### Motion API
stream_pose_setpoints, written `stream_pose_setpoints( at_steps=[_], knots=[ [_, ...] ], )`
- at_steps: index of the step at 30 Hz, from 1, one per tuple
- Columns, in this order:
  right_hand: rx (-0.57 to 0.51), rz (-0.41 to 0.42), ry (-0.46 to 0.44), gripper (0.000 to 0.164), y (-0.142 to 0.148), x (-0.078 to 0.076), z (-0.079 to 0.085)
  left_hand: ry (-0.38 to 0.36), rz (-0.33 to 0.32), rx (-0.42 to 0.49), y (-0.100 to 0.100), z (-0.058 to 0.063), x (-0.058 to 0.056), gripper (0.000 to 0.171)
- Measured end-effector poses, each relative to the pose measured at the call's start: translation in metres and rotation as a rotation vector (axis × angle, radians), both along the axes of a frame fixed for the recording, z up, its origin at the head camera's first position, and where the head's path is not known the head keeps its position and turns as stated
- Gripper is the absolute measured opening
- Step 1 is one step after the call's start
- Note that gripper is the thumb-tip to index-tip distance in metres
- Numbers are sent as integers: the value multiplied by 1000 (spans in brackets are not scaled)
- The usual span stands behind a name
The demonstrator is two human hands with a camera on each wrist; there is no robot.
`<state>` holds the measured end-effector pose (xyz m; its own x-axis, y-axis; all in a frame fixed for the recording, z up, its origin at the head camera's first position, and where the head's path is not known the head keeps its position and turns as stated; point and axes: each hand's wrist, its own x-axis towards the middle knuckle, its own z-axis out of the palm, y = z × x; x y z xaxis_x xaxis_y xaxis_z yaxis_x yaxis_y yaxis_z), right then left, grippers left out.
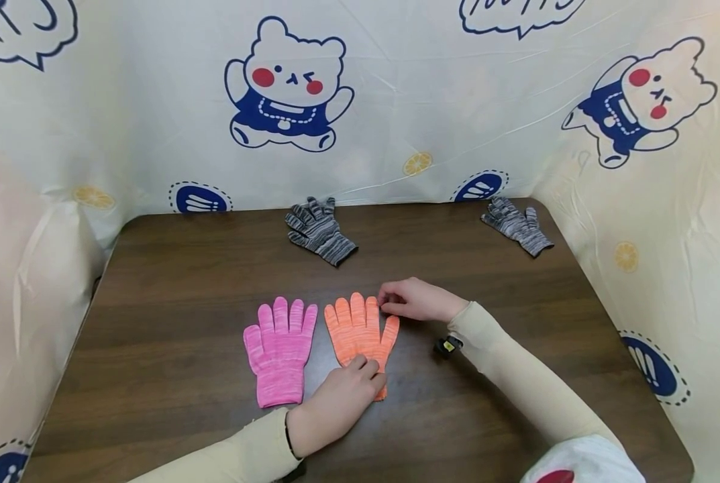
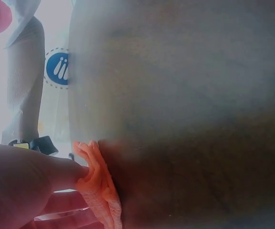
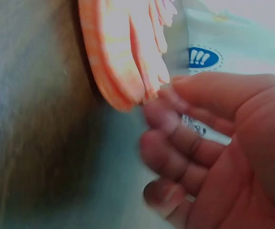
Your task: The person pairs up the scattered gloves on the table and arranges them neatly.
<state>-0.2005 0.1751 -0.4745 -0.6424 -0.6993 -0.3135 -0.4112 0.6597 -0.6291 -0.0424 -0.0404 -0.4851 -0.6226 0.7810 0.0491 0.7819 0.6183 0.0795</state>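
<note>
An orange knitted glove [image 1: 355, 329] lies flat on the table, fingers pointing away from me. My left hand [image 1: 347, 396] grips its cuff; the left wrist view shows the folded orange cuff [image 2: 99, 191] between thumb and fingers. At the glove's far end, my right hand [image 1: 420, 300] pinches a fingertip of it between thumb and index finger, the other fingers curled. In the right wrist view the orange glove [image 3: 113, 62] meets those fingertips [image 3: 158, 112]. Just left of it lies a pink glove [image 1: 281, 355], also flat with fingers away from me.
One grey-black striped glove [image 1: 322, 231] lies near the table's back edge, and another striped glove [image 1: 519, 226] at the back right corner. The brown table [image 1: 172, 322] is enclosed by a pale curtain [image 1: 396, 100] with bear prints.
</note>
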Motion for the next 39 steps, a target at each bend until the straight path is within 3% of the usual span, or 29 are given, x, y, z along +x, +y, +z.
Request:
stream_pose_setpoints(
  at_steps=[5,13,18,26,33,39],
  knots=[
    [-25,53,12,20,-9,3,-2,7,-7,5,-1,0,0,15],
    [-22,-11,66,20,-17,1,-9,-7,-16,-8,-2,-1,0,15],
    [21,-96,97,27,-23,0,-13,7,-21,-8,-2,-5,-1,16],
    [79,-67,180,15,-33,-7,-11,20,-24,6,-1,-7,-2,14],
    [27,-90,97,16,-32,-12,-9,34,-26,1,-1,-5,-2,14],
    [45,-83,95,5,-31,-13,-8,38,-26,-21,-1,-4,-1,14]
  ],
)
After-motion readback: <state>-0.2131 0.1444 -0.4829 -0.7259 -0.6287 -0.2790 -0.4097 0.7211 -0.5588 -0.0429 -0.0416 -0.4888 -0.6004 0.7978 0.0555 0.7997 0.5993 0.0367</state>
